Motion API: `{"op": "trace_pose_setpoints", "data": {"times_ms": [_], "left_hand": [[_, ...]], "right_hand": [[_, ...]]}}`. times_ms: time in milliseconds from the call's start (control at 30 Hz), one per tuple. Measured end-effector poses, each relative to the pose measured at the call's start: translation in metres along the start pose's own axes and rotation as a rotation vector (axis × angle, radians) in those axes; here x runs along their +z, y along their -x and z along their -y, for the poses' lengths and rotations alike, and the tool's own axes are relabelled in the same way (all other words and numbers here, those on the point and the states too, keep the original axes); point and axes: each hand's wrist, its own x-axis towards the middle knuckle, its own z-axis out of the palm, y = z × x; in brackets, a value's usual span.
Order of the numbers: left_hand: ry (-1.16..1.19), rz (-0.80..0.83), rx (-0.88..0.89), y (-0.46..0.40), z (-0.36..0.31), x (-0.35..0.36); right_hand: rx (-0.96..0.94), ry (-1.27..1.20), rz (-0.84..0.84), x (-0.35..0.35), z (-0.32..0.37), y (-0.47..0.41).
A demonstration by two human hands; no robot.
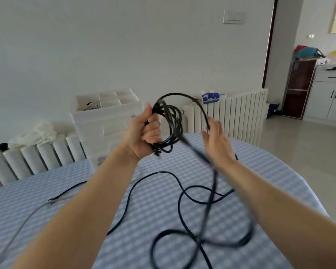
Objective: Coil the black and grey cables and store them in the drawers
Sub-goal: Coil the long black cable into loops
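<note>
Left hand (145,131) fist clamps partial black cable (171,129) coil; right hand (217,140) fingers loose, feeding. Most slack, grey cable (21,220) near white drawers (105,121): pending.

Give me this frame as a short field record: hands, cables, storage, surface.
left hand: closed around the coiled loops of the black cable
right hand: fingers loosely open, guiding a fresh loop toward the coil
black cable slack: several loose loops trail on the table
grey cable: uncoiled, lying at the table's left edge
drawers: white unit behind the table, top tray open
table: blue checked cloth
stage: black cable partly coiled, nothing stored yet
</note>
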Motion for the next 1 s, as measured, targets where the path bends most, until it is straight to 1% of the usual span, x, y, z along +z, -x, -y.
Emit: {"op": "trace_pose_setpoints", "data": {"times_ms": [33, 67, 100, 133, 167, 233, 300, 333, 367, 433, 533, 600, 667, 767, 800, 867, 967, 1000], "left_hand": [[0.068, -0.089, 0.062, -0.003, 0.005, 0.003], [0.086, -0.199, 0.125, -0.007, 0.009, 0.007], [0.058, -0.318, 0.183, -0.011, 0.012, 0.010], [-0.010, -0.439, 0.227, -0.015, 0.014, 0.013], [-0.102, -0.559, 0.258, -0.020, 0.015, 0.013], [-0.331, -0.769, 0.288, -0.027, 0.018, 0.007], [-0.604, -0.920, 0.281, -0.031, 0.021, -0.005], [-0.740, -0.960, 0.264, -0.031, 0.022, -0.012], [-0.854, -0.985, 0.239, -0.031, 0.023, -0.018], [-0.985, -1.027, 0.177, -0.029, 0.024, -0.027], [-1.030, -1.050, 0.136, -0.023, 0.024, -0.035], [-1.042, -1.057, 0.134, -0.020, 0.025, -0.042], [-1.147, -1.065, 0.146, -0.018, 0.025, -0.046], [-1.324, -1.078, 0.173, -0.015, 0.023, -0.049], [-1.390, -1.091, 0.183, -0.014, 0.022, -0.049], [-1.498, -1.116, 0.230, -0.012, 0.022, -0.049], [-1.584, -1.121, 0.278, -0.012, 0.020, -0.049], [-1.609, -1.114, 0.264, -0.012, 0.018, -0.050]], "right_hand": [[0.060, -0.039, 0.080, 0.006, 0.007, 0.005], [0.144, -0.050, 0.183, 0.011, 0.014, 0.012], [0.191, -0.008, 0.294, 0.015, 0.019, 0.020], [0.176, 0.072, 0.381, 0.020, 0.025, 0.028], [0.158, 0.138, 0.457, 0.023, 0.032, 0.035], [0.157, 0.142, 0.565, 0.026, 0.051, 0.047], [0.153, 0.056, 0.633, 0.025, 0.069, 0.055], [0.154, 0.021, 0.645, 0.022, 0.076, 0.056], [0.155, -0.009, 0.645, 0.019, 0.080, 0.055], [0.146, -0.024, 0.622, 0.012, 0.080, 0.052], [0.149, 0.022, 0.603, 0.005, 0.068, 0.046], [0.171, 0.078, 0.550, 0.001, 0.060, 0.042], [0.225, 0.156, 0.463, -0.005, 0.051, 0.035], [0.368, 0.230, 0.368, -0.014, 0.032, 0.024], [0.386, 0.230, 0.371, -0.014, 0.025, 0.023], [0.334, 0.206, 0.459, -0.013, 0.023, 0.026], [0.093, 0.130, 0.643, -0.010, 0.037, 0.039], [0.027, 0.090, 0.668, -0.011, 0.038, 0.042]]}}
